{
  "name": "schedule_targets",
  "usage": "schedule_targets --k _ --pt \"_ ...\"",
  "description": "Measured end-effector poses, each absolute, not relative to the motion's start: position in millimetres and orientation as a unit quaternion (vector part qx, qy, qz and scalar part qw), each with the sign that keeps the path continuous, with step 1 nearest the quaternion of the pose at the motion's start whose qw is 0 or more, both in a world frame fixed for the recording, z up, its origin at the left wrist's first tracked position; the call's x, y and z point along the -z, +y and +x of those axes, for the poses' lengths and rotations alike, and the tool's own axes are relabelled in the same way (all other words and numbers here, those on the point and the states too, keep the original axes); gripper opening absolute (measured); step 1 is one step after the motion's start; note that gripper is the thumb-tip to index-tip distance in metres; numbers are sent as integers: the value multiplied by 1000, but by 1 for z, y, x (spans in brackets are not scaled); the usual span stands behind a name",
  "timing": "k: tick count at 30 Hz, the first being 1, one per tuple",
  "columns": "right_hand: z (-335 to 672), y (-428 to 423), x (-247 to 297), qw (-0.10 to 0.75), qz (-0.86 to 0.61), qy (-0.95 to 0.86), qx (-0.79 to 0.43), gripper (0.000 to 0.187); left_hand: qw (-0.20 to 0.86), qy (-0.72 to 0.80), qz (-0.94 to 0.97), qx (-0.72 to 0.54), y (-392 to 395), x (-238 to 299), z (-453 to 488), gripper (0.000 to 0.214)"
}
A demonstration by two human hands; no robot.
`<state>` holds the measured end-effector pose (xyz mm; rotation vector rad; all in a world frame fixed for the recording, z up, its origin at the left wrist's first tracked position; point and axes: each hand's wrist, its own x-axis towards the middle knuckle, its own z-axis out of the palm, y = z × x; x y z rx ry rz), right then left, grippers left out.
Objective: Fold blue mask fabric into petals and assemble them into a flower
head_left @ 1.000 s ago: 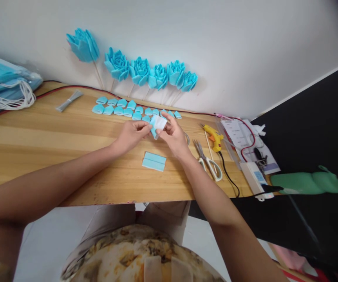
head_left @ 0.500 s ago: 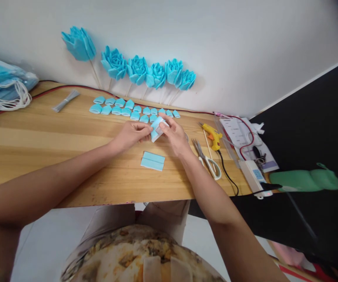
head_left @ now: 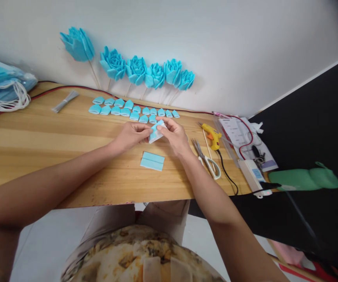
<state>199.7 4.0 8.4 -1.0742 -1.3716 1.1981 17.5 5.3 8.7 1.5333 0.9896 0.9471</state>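
Observation:
Between my hands, above the wooden table (head_left: 98, 184), is a small blue-and-white piece of face-mask fabric (head_left: 156, 134), partly folded. My left hand (head_left: 130, 135) pinches its left edge between thumb and fingers. On its other side my right hand (head_left: 174, 135) grips it, thumb on the near face and fingers behind. A flat blue fabric rectangle (head_left: 152, 161) with a line across its middle lies just in front. Beyond my hands, several folded blue petals (head_left: 116, 111) lie in two rows.
Several blue fabric flowers (head_left: 113, 64) on sticks lean against the wall. Scissors (head_left: 206, 158), a yellow glue gun (head_left: 212, 136) and a power strip (head_left: 253, 178) are at right, beside a green bottle (head_left: 304, 179). Bagged face masks (head_left: 1, 86) and a bundle of thin strips (head_left: 65, 102) lie left.
My right thumb has shifted left across the fabric piece, and the piece has tilted slightly in my fingers. Both hands stay in nearly the same place; the flat rectangle has not moved.

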Motion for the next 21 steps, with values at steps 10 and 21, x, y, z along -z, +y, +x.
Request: schedule_targets --k 10,21 --pt "202 6 -1 487 -443 -586 -473 28 534 419 609 -409 3 -12 17 30" --pt "204 5 0 479 -421 -656 -403 13 582 421 547 -430 1 -19 19 34"
